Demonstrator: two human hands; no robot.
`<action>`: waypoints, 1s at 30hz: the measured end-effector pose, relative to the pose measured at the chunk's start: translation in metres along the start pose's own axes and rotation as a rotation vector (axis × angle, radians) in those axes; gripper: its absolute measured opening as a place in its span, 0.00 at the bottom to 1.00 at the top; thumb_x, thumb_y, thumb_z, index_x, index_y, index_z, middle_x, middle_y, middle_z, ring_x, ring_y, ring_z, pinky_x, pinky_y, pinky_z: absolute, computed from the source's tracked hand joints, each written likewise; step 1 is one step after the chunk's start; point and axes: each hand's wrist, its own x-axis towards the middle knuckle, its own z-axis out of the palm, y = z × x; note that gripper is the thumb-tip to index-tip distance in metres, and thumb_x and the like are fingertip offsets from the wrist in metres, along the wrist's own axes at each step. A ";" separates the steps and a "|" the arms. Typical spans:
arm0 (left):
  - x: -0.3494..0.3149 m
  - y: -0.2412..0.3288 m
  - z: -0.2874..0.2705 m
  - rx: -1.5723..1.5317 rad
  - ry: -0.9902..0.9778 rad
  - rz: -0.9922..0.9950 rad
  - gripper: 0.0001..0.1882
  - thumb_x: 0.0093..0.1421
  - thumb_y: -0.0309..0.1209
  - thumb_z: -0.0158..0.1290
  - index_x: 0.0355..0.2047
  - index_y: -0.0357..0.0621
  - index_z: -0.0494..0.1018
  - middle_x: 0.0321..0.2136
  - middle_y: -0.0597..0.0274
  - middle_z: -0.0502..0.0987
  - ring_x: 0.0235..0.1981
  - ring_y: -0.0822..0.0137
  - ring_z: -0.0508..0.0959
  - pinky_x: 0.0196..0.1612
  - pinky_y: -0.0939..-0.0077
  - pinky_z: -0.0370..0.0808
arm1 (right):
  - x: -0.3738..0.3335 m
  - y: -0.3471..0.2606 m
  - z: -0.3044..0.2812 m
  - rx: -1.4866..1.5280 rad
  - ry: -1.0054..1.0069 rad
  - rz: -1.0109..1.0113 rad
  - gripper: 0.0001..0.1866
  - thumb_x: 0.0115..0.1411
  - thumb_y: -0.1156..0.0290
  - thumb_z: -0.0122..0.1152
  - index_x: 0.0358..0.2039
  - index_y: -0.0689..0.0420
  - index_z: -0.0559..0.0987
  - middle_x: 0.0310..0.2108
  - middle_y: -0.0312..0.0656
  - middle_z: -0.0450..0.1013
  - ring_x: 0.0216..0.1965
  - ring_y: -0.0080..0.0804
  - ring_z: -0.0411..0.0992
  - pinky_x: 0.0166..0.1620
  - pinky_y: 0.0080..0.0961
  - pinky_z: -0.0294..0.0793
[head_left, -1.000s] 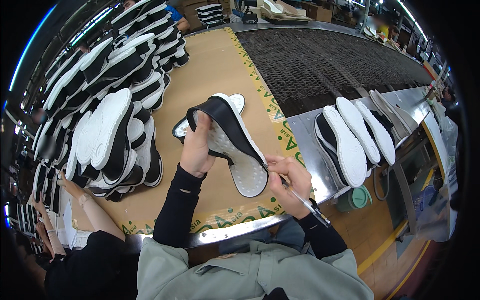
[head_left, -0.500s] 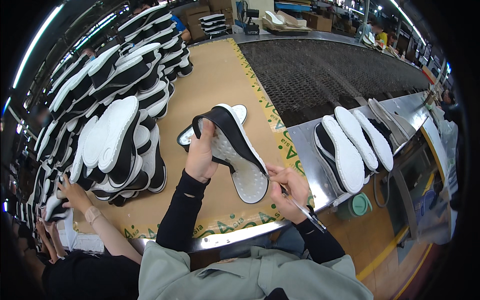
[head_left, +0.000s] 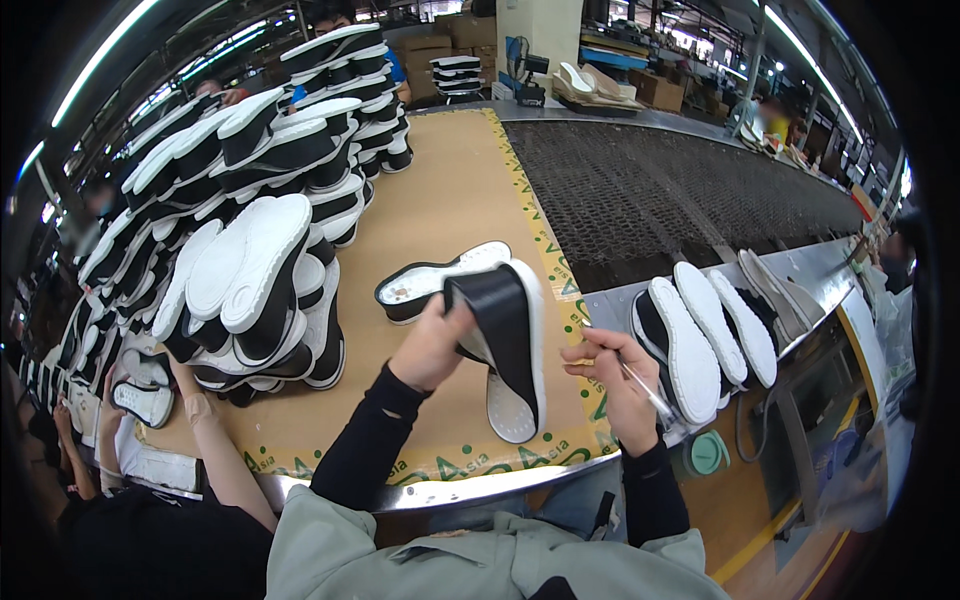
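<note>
Left hand [head_left: 432, 345] pinches one wedge sole [head_left: 512, 345], right hand [head_left: 622, 390] one slim tool [head_left: 650, 392], a second sole [head_left: 418, 284] beyond.

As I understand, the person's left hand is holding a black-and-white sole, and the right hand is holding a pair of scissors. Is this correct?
Not quite: the right hand is holding a slim pen-like tool, not scissors, as the head view shows. The left hand is indeed holding a black-and-white sole.
</note>
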 end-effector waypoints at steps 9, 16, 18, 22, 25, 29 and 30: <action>0.001 0.010 0.024 0.600 -0.267 0.332 0.30 0.60 0.38 0.56 0.62 0.45 0.66 0.69 0.49 0.53 0.70 0.53 0.51 0.67 0.60 0.53 | -0.012 -0.017 0.000 0.074 -0.307 0.066 0.40 0.42 0.73 0.80 0.56 0.66 0.71 0.52 0.44 0.73 0.54 0.29 0.70 0.58 0.29 0.65; 0.010 0.005 -0.077 1.526 0.625 0.052 0.46 0.40 0.54 0.69 0.56 0.42 0.69 0.58 0.40 0.67 0.64 0.44 0.60 0.64 0.53 0.56 | -0.016 -0.043 -0.008 -0.104 -0.052 -0.023 0.36 0.42 0.75 0.77 0.53 0.66 0.72 0.46 0.44 0.75 0.48 0.30 0.73 0.54 0.30 0.70; 0.006 -0.001 -0.104 1.525 0.616 -0.029 0.50 0.40 0.54 0.69 0.58 0.39 0.67 0.54 0.39 0.70 0.61 0.46 0.65 0.61 0.58 0.60 | -0.011 -0.049 -0.008 -0.236 0.011 -0.066 0.35 0.43 0.74 0.75 0.52 0.66 0.72 0.44 0.43 0.76 0.46 0.28 0.73 0.53 0.29 0.71; 0.005 0.005 -0.100 1.416 0.345 -0.134 0.54 0.42 0.54 0.69 0.61 0.33 0.61 0.42 0.41 0.77 0.46 0.53 0.78 0.47 0.69 0.73 | 0.013 -0.042 -0.006 -0.216 0.141 -0.042 0.32 0.45 0.75 0.73 0.51 0.69 0.72 0.37 0.40 0.76 0.32 0.20 0.73 0.38 0.18 0.75; 0.003 0.035 -0.040 1.070 0.034 -0.355 0.42 0.57 0.49 0.61 0.63 0.33 0.59 0.28 0.53 0.81 0.31 0.67 0.82 0.35 0.75 0.76 | 0.037 -0.034 -0.013 -0.345 0.158 -0.004 0.30 0.47 0.71 0.73 0.50 0.70 0.74 0.34 0.40 0.76 0.28 0.17 0.73 0.33 0.13 0.74; 0.004 0.032 -0.057 0.661 0.008 -0.290 0.24 0.65 0.35 0.54 0.56 0.34 0.66 0.27 0.59 0.80 0.28 0.71 0.81 0.33 0.77 0.76 | 0.079 -0.031 0.004 -0.564 0.074 -0.038 0.29 0.48 0.64 0.75 0.46 0.69 0.78 0.29 0.43 0.78 0.27 0.18 0.74 0.31 0.16 0.73; 0.009 0.027 -0.070 0.706 0.123 -0.238 0.20 0.65 0.37 0.55 0.50 0.34 0.71 0.28 0.60 0.80 0.28 0.73 0.80 0.35 0.79 0.75 | 0.091 -0.032 0.006 -0.707 0.049 -0.080 0.28 0.47 0.61 0.76 0.43 0.69 0.79 0.28 0.43 0.79 0.27 0.20 0.75 0.32 0.17 0.73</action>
